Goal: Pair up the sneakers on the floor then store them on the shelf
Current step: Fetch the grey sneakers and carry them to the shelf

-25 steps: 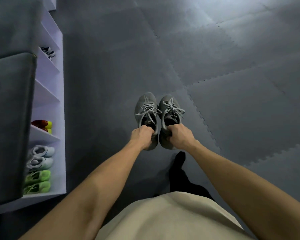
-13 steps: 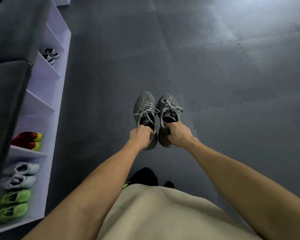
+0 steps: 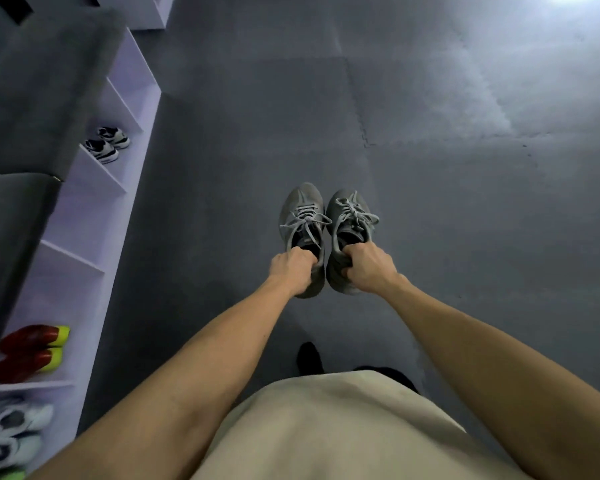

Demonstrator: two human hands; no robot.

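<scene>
I held one grey sneaker in each hand, out in front of me above the dark foam floor (image 3: 430, 237). My left hand (image 3: 293, 268) was curled tight around the heel collar of the left grey sneaker (image 3: 302, 216), fingers hooked inside its opening. My right hand (image 3: 369, 266) gripped the heel of the right grey sneaker (image 3: 349, 220) the same way. The two shoes hung side by side, toes pointing away from me, just beside each other between my fists.

Well off to the left of my left hand stood the white shelf (image 3: 94, 216). One far compartment held a black-and-white pair (image 3: 107, 143). The compartments level with my grip showed nothing inside. Nearer me, one compartment held a red pair with yellow toes (image 3: 28, 353), and the next a pale white-blue pair (image 3: 13, 433). A green edge (image 3: 9, 475) showed at the bottom corner.
</scene>
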